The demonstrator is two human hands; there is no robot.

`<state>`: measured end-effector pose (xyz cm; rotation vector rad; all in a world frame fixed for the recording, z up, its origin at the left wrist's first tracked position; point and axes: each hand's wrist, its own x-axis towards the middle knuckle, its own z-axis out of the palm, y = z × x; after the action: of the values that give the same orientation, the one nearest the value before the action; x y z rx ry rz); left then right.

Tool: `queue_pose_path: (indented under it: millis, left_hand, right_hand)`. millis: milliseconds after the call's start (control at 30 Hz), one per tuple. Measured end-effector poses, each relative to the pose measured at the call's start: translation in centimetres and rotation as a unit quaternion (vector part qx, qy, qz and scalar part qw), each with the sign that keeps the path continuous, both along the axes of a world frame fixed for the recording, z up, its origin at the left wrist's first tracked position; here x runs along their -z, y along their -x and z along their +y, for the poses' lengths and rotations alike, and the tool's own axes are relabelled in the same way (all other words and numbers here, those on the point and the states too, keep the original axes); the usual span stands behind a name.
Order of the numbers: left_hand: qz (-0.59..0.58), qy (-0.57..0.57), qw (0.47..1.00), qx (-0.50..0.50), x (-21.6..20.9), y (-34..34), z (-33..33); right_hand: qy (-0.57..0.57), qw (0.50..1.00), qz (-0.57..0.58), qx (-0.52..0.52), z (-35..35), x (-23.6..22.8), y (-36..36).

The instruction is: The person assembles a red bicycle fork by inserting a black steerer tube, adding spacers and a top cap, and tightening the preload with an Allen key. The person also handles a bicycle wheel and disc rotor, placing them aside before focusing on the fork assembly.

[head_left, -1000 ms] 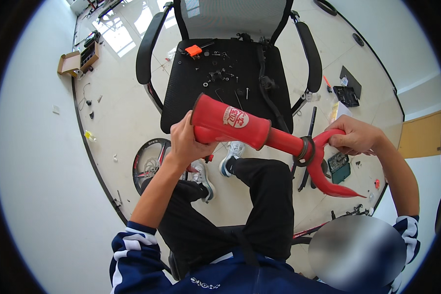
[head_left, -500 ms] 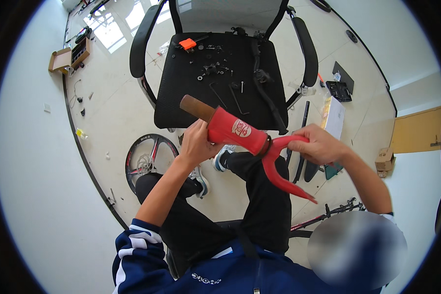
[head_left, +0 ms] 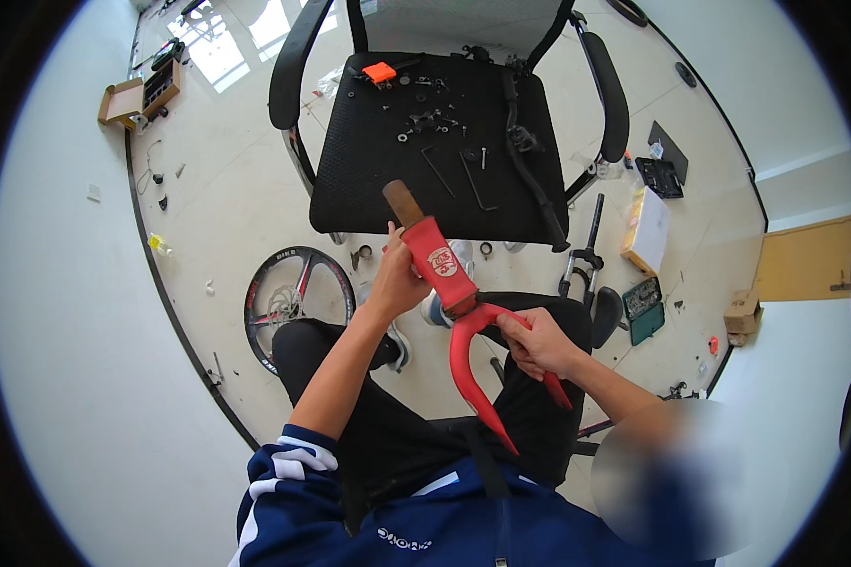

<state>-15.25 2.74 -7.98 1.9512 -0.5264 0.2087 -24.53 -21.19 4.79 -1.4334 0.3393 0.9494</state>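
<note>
A red bicycle fork (head_left: 462,364) is held over my lap, its two curved prongs pointing down toward me. Around its steerer sits a red head tube (head_left: 437,260) with a round pale badge, and a rusty brown tube end (head_left: 404,202) sticks out of the far end. My left hand (head_left: 399,276) is closed round the left side of the head tube. The right prong is in the grip of my right hand (head_left: 542,346), close below the crown; its tip shows beneath the fingers. A dark ring lies where the fork crown meets the head tube.
On the black chair seat (head_left: 378,189) ahead lie hex keys (head_left: 477,184), small bolts, an orange piece (head_left: 379,73) and a black handlebar (head_left: 529,165). A wheel (head_left: 298,302) lies on the floor at left. At right are a suspension fork (head_left: 591,255), a saddle (head_left: 608,312) and a green tool case (head_left: 644,310).
The fork has turned, its prongs swinging down and toward me. My right hand has moved left and lower with it; my left hand has shifted slightly right and lower, still on the head tube.
</note>
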Motion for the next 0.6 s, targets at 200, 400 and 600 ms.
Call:
queue_pose_path:
  millis: [200,400,600]
  left_hand:
    - [-0.042,0.026,0.999,0.022,0.8,0.8,-1.3]
    - [0.03,0.085,0.994,0.06,2.4,0.6,-3.1]
    - [0.076,0.063,0.994,0.053,2.3,0.6,-2.4]
  right_hand:
    - [-0.012,0.999,0.015,0.051,0.3,0.9,2.9]
    - [-0.05,0.994,0.056,0.084,0.3,2.8,3.5]
    - [-0.047,0.993,0.02,0.103,1.7,4.4,3.7]
